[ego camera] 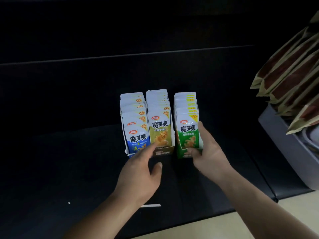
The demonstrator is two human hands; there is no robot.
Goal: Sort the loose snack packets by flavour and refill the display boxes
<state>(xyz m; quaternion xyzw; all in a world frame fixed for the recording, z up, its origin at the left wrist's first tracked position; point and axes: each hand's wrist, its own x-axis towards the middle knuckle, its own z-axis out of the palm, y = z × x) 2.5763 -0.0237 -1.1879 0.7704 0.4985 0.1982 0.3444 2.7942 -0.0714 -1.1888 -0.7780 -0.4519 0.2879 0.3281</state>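
Three display boxes stand side by side on a black surface, each packed with upright snack packets. The blue box (128, 151) is on the left, the brown and yellow box (163, 151) in the middle, the green box (183, 155) on the right, a small gap apart. My left hand (139, 175) reaches to the front of the blue and yellow boxes, its fingertips touching the front yellow packet (159, 130). My right hand (208, 149) grips the green box's right side, with the thumb up beside the front green packet (187, 133) and the fingers curled under the front corner.
A grey bin (283, 144) at the right edge holds a fanned stack of brown and beige pouches (293, 71). The black surface (69, 161) stretches left and back to a dark wall. A pale floor (224, 226) shows at the bottom right.
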